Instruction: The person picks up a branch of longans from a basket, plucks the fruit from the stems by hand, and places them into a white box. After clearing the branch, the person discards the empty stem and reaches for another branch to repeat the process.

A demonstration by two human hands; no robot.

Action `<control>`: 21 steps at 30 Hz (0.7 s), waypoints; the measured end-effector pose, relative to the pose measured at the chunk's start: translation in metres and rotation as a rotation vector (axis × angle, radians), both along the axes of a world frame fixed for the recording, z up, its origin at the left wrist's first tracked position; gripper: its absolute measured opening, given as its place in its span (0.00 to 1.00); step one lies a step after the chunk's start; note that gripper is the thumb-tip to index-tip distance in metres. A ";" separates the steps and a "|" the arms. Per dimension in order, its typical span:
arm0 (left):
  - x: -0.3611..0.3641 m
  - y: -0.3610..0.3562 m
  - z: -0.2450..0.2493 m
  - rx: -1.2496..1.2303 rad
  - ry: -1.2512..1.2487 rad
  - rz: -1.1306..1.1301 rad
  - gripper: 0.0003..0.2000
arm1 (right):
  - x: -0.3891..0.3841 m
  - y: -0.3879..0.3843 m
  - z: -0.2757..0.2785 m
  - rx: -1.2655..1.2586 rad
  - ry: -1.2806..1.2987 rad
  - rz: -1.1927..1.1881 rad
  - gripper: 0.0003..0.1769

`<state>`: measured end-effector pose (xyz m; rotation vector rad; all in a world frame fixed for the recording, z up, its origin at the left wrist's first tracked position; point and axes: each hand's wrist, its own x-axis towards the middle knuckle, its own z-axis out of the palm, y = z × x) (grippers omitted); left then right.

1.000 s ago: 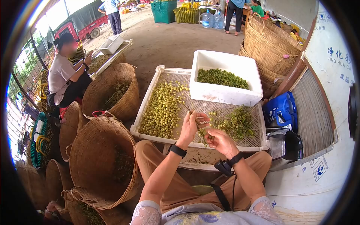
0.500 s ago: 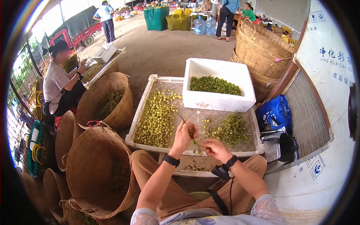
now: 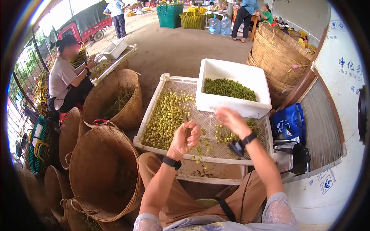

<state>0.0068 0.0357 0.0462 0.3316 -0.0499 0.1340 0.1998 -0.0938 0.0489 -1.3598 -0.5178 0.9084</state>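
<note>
While a sprig [image 3: 197, 148] of small green fruit was held just above the near edge of the white tray [image 3: 150, 108], the fingers of the left hand [image 3: 187, 138] were curled closed around its stem. The right hand [image 3: 232, 120] was raised over the tray's middle, blurred, its fingers loosely spread; nothing could be made out in it. Yellow-green loose fruit [image 3: 167, 115] was heaped on the tray's left half, and leafy cuttings [image 3: 227, 134] were scattered on its right half. A white box [image 3: 231, 106] filled with darker berries [image 3: 229, 88] was set on the tray's far right corner. Left of the tray, a wicker basket [image 3: 133, 109] holding bare stems [image 3: 115, 102] was stood.
</note>
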 end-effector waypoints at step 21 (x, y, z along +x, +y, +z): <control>0.019 -0.021 -0.041 0.206 0.079 -0.130 0.16 | -0.067 -0.032 -0.032 -0.003 -0.074 -0.039 0.09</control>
